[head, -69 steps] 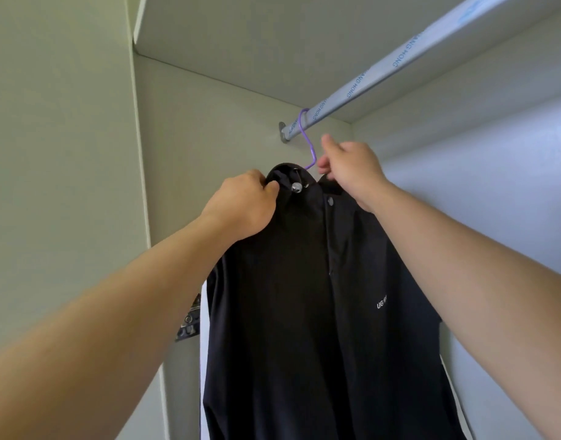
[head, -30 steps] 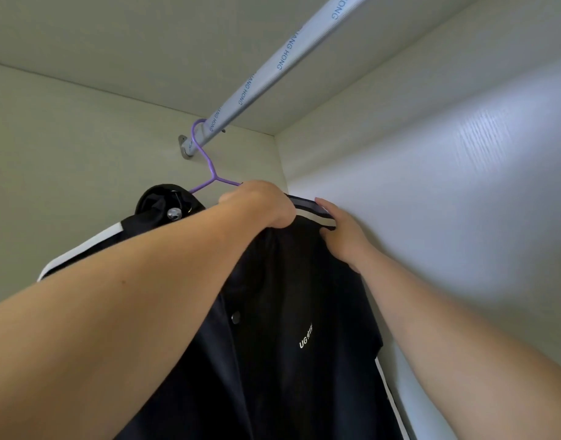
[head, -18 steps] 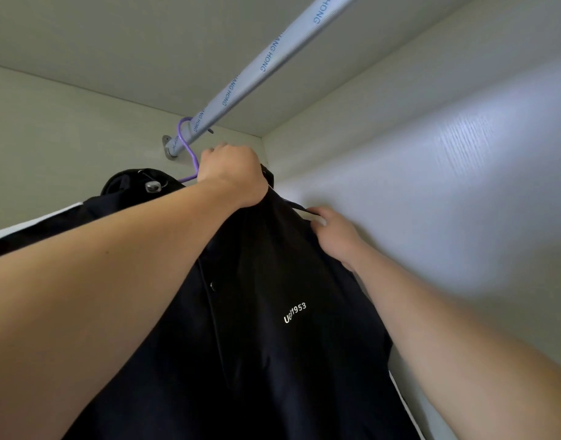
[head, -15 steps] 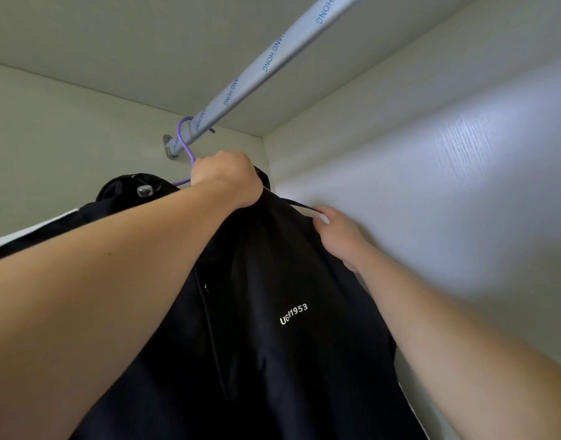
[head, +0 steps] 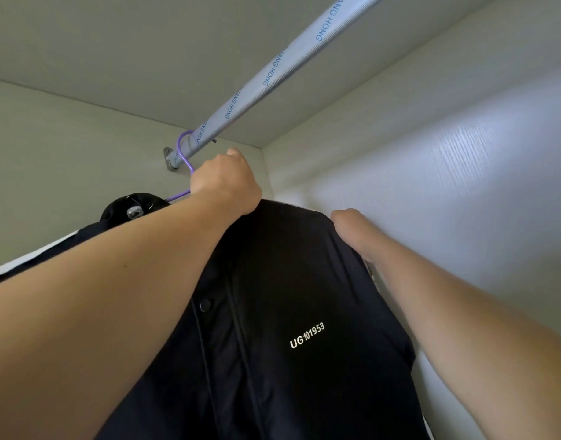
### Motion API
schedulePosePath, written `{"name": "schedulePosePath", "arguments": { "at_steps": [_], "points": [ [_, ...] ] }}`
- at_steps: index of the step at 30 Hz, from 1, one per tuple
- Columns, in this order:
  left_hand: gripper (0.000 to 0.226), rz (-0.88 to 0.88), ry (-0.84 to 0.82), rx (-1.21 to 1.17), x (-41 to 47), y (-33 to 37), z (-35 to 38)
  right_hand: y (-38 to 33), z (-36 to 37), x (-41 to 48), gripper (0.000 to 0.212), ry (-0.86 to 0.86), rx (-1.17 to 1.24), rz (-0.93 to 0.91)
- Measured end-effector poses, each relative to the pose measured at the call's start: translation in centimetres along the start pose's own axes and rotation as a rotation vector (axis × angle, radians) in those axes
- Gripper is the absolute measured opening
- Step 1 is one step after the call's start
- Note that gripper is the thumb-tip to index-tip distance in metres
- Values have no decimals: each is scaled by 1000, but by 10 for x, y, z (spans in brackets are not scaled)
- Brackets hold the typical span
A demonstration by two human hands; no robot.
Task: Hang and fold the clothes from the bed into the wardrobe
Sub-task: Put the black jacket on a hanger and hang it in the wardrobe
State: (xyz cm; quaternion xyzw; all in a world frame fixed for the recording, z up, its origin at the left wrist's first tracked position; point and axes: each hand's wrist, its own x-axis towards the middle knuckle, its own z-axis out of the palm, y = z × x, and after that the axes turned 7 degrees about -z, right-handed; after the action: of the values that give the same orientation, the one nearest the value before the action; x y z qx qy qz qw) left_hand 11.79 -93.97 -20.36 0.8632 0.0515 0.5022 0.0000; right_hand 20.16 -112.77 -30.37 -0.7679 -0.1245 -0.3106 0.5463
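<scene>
A black jacket (head: 273,312) with white print and white shoulder stripes hangs on a purple hanger (head: 182,154). The hanger's hook is over the silver wardrobe rail (head: 273,74), close to the rail's wall bracket. My left hand (head: 225,182) grips the jacket's top near the collar, just under the rail. My right hand (head: 349,227) holds the jacket's right shoulder against the back wall; its fingers are hidden behind the cloth. The collar with a snap button (head: 133,212) shows at the left.
The wardrobe's left side wall (head: 66,154) stands close behind the hanger. The back panel (head: 447,201) runs along the right, and a shelf board (head: 130,42) lies just above the rail. The rail to the right of the hanger carries nothing.
The jacket's right shoulder has been pulled up and smoothed over the hanger. My left hand rose a little toward the rail, and my right hand slid behind the shoulder seam.
</scene>
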Motion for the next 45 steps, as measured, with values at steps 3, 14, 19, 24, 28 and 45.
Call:
{"name": "schedulePosePath", "arguments": {
  "at_steps": [3,14,19,24,28,45],
  "points": [
    [20,-3,-50,-17,-1,-2,1,-1,-6,-3,15,-77,111,22],
    [36,414,-194,-32,4,-27,12,8,-5,-5,46,-66,418,-26],
    [32,346,-161,9,-2,-24,14,12,9,-11,24,82,332,-58],
    [34,362,122,-49,-34,-31,20,-11,24,-8,33,130,-249,-135],
    [19,452,428,-127,-53,-61,6,-39,42,-3,37,70,-318,-271],
    [37,-323,-563,-684,-41,-147,-67,-105,52,2,37,-256,103,-252]
  ]
}}
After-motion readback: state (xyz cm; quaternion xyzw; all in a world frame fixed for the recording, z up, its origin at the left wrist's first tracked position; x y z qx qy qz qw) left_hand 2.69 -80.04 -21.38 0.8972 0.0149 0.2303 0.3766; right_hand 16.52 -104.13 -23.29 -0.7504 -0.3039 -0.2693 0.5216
